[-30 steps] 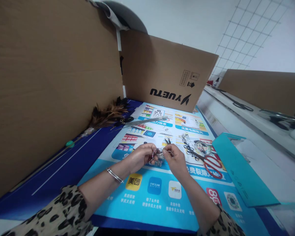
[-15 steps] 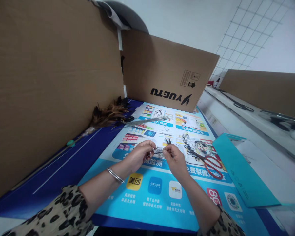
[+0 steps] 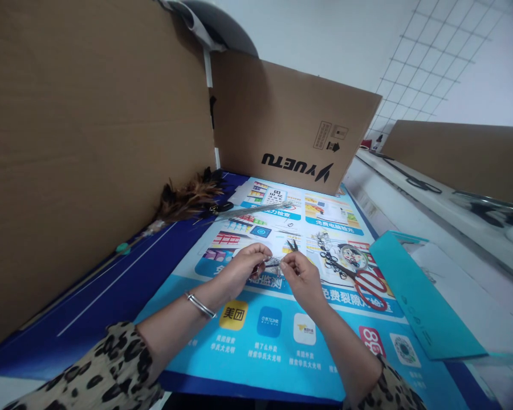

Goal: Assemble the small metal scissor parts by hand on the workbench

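My left hand [image 3: 242,267] and my right hand [image 3: 301,275] are held close together just above a blue printed poster [image 3: 277,330]. Both pinch a small silvery wire piece with rings [image 3: 272,264] between their fingertips. The fingers of both hands are curled tight around it. A metal bangle [image 3: 199,304] sits on my left wrist. Leopard-print sleeves cover both forearms.
Red-handled scissors [image 3: 365,281] lie right of my hands among several small dark rings [image 3: 331,260]. A feather duster [image 3: 183,202] and a metal ruler [image 3: 256,210] lie further back. Cardboard walls [image 3: 290,122] stand at left and rear. A teal folder [image 3: 414,296] is at right.
Both hands have drawn slightly closer and a little away from me, still working the wire piece; it looks more gathered between the fingertips than a second ago.
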{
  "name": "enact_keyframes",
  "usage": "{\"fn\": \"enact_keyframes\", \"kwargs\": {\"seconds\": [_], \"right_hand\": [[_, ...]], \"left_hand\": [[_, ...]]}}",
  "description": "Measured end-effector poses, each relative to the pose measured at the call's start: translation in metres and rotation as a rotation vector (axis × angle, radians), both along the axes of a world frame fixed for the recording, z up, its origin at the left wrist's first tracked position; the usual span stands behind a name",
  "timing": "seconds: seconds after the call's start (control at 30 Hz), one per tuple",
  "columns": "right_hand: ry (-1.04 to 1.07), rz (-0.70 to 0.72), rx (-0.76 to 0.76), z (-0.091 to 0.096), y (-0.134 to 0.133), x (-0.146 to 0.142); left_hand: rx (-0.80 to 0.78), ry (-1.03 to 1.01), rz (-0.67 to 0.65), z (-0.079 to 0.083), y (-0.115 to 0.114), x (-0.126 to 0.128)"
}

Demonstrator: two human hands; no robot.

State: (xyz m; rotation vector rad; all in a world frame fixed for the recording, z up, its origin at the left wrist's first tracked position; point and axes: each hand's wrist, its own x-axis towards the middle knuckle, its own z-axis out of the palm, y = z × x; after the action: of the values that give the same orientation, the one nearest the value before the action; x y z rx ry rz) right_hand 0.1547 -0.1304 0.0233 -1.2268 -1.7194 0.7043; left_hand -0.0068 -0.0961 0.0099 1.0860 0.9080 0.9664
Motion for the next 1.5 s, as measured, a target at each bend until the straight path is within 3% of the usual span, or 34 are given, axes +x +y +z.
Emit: {"fn": "enact_keyframes", "kwargs": {"seconds": [0.2,0.53,0.67,0.97,1.5], "right_hand": [[0.008,0.017,-0.014,-0.001,0.001,0.002],[-0.022,0.04,-0.044,0.0,0.003,0.002],[-0.023,0.044,-0.049,-0.002,0.004,0.003],[-0.031,0.035,-0.061,-0.004,0.005,0.003],[-0.065,0.039,-0.076,-0.008,0.007,0.001]], "left_hand": [[0.069,0.069,-0.009,0.001,0.0,0.0],[0.205,0.002,0.008,0.007,-0.002,-0.001],[0.306,0.115,-0.048,0.006,-0.002,-0.001],[0.583,0.42,0.014,0.008,-0.001,-0.003],[0.607,0.442,0.054,0.008,-0.004,0.0]]}}
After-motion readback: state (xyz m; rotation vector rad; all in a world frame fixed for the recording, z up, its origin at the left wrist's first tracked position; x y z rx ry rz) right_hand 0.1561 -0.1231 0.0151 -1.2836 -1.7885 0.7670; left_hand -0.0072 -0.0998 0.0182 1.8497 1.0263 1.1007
